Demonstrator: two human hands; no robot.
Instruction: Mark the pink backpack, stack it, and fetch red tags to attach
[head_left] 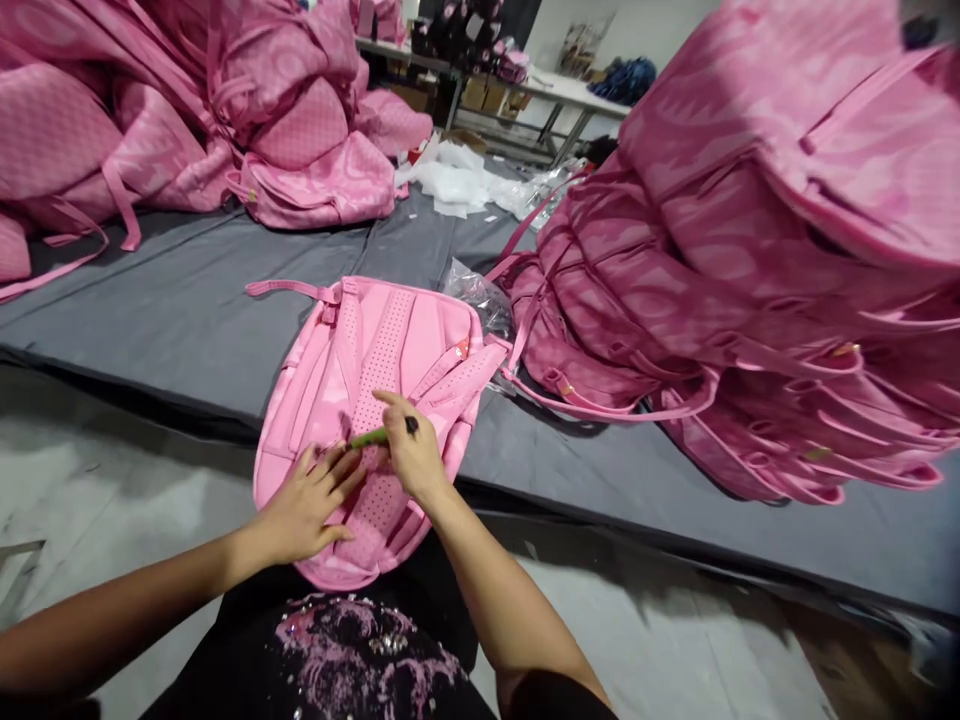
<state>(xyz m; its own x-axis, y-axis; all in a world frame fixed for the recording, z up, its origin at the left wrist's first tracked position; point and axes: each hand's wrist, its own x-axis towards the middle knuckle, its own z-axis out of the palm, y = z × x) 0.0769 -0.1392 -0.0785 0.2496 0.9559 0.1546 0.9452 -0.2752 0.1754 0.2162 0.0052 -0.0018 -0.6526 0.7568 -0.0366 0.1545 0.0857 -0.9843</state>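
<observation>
Crosswise, green pen (370, 438) over backpack (427, 335)

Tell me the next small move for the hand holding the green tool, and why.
Probably lower the green tool onto the perforated strap, beside the fingertips of the left hand. The right hand pinches the tool just above that spot, and the left hand lies flat on the pink backpack, seemingly steadying it.

Even, soft overhead light fills the room, bright and without glare. Shadows are faint under the stacked backpacks (750, 300) at right. The frame bends wide at its edges; the upper right corner smears with blur, while the centre stays sharp.
</observation>
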